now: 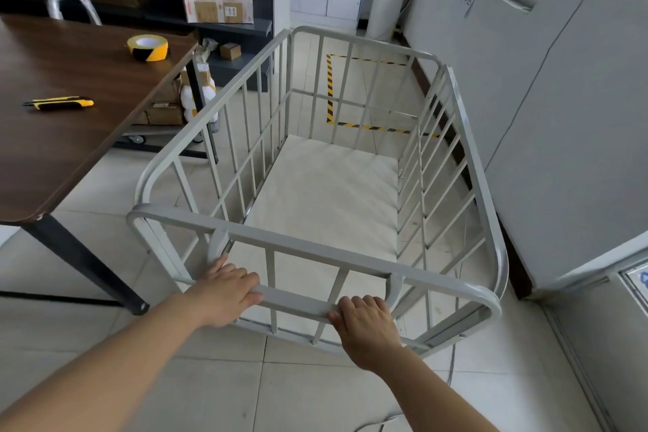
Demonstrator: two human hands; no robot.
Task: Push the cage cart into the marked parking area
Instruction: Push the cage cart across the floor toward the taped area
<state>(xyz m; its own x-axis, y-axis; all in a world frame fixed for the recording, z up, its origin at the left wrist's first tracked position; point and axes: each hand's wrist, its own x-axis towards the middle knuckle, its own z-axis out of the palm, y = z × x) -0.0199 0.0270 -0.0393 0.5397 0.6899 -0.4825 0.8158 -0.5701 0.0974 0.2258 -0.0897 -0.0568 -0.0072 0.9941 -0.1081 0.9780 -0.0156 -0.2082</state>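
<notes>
A light grey cage cart [466,137] with barred sides and an empty flat bed stands on the tiled floor in front of me. My left hand [226,293] and my right hand [366,326] both grip the horizontal handle bar [298,302] at its near end, fingers wrapped over it. Beyond the cart's far end, a rectangle of yellow-and-black striped tape [329,91] marks the parking area on the floor, beside the right wall. The cart's far end sits just short of the rectangle's near line.
A dark wooden table [70,137] stands close on the cart's left, with a tape roll [147,47] and a yellow utility knife [59,103] on it. The white wall [568,116] runs along the right. Black shelves with boxes [217,7] and a flat trolley stand behind the table.
</notes>
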